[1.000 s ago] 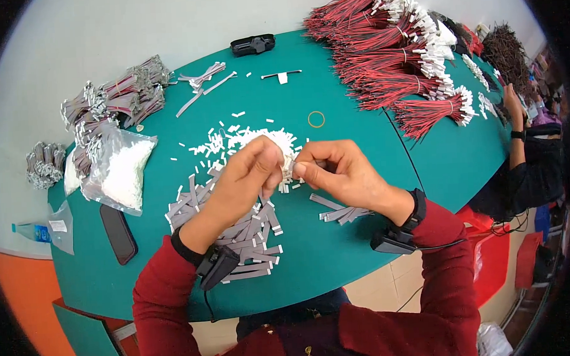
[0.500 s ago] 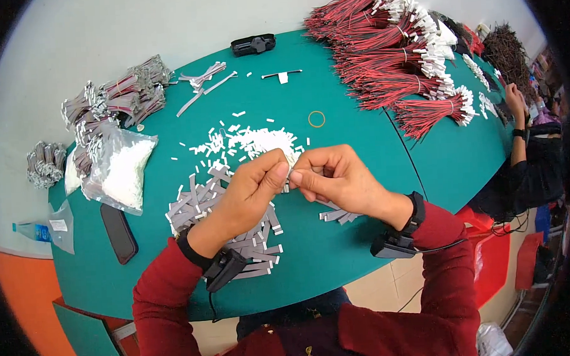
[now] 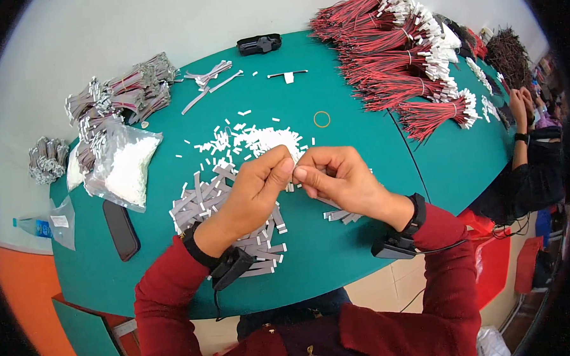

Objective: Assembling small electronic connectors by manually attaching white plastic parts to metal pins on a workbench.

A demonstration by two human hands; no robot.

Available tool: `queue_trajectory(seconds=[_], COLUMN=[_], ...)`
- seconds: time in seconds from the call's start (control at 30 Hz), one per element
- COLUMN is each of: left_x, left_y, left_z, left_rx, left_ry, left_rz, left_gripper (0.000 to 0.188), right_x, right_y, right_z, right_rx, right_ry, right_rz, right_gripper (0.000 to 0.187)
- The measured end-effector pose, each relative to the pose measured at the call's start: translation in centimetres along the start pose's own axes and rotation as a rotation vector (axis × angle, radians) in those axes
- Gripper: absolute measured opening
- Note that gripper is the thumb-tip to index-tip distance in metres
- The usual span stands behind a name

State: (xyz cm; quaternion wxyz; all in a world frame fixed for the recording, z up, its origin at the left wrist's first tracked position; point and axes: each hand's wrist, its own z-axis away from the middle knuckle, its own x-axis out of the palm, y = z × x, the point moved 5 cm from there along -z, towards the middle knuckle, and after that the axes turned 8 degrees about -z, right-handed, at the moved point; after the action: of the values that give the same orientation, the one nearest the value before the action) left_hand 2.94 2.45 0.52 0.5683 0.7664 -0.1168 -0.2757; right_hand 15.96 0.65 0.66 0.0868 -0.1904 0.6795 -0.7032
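My left hand (image 3: 264, 180) and my right hand (image 3: 337, 177) meet over the table, thumbs and forefingers pinched tip to tip. Just below the fingertips shows the pale end of what looks like a flat ribbon cable (image 3: 290, 187), against my right fingers. Whatever sits between my left fingertips is too small and covered to make out. Behind my hands lies a heap of small white connector housings (image 3: 264, 139). Many grey ribbon cables with white ends (image 3: 194, 204) are piled by and under my left forearm. A smaller group of grey ribbon cables (image 3: 342, 216) lies under my right wrist.
Bundled grey cables (image 3: 128, 89), a bag of white parts (image 3: 131, 169) and a phone (image 3: 120, 230) are at left. A rubber band (image 3: 321, 119) lies ahead. Red-black wire bundles (image 3: 388, 65) fill the far right, near another person's hand (image 3: 517, 107).
My hands stay pinched together, with only a slight shift of the fingers. The whole view has moved a little. At far right, the other person's hands have come closer together.
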Motion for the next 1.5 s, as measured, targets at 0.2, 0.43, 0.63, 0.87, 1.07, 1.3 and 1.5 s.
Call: queue_trajectory(seconds=[0.2,0.43,0.63,0.87,1.07,1.3,1.5], left_x=[-0.2,0.4,0.4,0.0,-0.5,-0.5,0.0], left_y=[-0.4,-0.3,-0.6,-1.8,-0.6,-1.1,-1.6], left_z=[0.0,0.3,0.1,-0.5,-0.7,-0.8,-0.4], left_rx=[-0.065,-0.054,-0.035,-0.25,-0.143,-0.048,-0.297], left_ry=[-0.082,-0.105,-0.089,-0.28,-0.21,-0.184,-0.289], left_rz=[0.084,0.085,0.017,0.405,0.11,0.055,0.5], left_gripper=[0.029,0.029,0.029,0.029,0.032,0.033,0.031], right_x=[0.0,0.3,0.4,-0.7,-0.6,-0.2,-0.2], right_y=[-0.2,-0.4,0.0,-0.3,0.2,-0.1,-0.3], right_z=[0.0,0.4,0.0,-0.6,-0.6,-0.4,-0.1], right_rx=[0.035,0.043,0.032,0.095,0.103,0.125,0.157], right_ry=[-0.064,-0.054,-0.049,-0.054,-0.09,-0.139,-0.143], right_rz=[-0.029,-0.006,-0.029,0.037,-0.001,0.095,0.051], right_gripper=[0.021,0.02,0.02,0.021,0.021,0.025,0.026])
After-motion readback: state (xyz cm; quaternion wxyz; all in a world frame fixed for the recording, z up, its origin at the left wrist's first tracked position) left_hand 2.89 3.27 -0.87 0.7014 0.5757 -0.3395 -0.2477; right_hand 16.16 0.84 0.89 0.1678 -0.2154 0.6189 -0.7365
